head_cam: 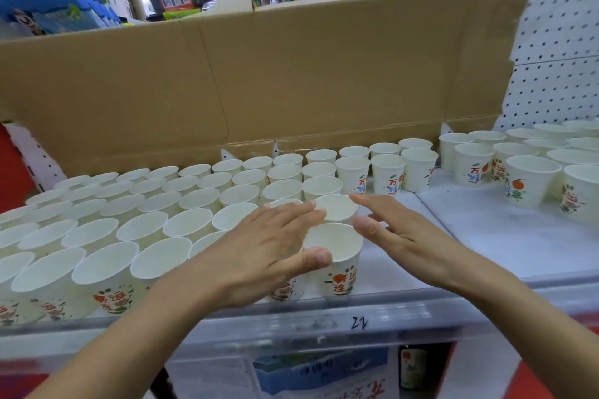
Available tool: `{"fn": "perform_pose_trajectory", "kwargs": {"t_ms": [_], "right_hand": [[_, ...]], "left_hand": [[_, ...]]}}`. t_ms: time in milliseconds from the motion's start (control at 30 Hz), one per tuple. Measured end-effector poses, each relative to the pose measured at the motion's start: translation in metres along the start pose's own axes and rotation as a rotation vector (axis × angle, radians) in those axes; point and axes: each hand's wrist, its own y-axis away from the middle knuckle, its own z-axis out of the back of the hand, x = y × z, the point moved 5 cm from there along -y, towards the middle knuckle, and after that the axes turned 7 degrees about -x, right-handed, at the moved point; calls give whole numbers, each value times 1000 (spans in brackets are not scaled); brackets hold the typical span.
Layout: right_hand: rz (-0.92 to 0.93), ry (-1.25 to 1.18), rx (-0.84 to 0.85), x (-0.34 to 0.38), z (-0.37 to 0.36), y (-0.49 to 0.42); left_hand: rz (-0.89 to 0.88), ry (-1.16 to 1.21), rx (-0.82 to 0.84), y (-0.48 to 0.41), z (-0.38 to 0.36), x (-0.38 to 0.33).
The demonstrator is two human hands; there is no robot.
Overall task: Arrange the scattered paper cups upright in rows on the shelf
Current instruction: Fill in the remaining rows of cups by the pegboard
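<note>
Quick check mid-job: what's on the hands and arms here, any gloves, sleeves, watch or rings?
Nothing worn shows. The left hand and right hand are bare, with no gloves, rings or tape. The left forearm and right forearm are bare down to the picture's edge: no sleeve cuff, watch or bracelet in view.

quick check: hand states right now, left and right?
left hand: open, fingers straight, thumb at the rim of the front cup.
right hand: open, holding nothing, beside the front cup.
</note>
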Motion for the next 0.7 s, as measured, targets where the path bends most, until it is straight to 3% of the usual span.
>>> {"fn": "perform_pose_trajectory", "kwargs": {"t_ms": [167,433,567,700], "right_hand": [[-30,91,-72,-31,37,5],[-29,312,-268,-87,120,-65],[-29,595,-186,-119,129,-109],[25,666,-99,-135,123,-128]], "left_hand": [[-12,145,-107,-25,30,-3],[-72,126,-168,-131,39,-30],[-66,-14,-173,-206,18,-51],[34,-208,-118,-254,-17,-47]]}}
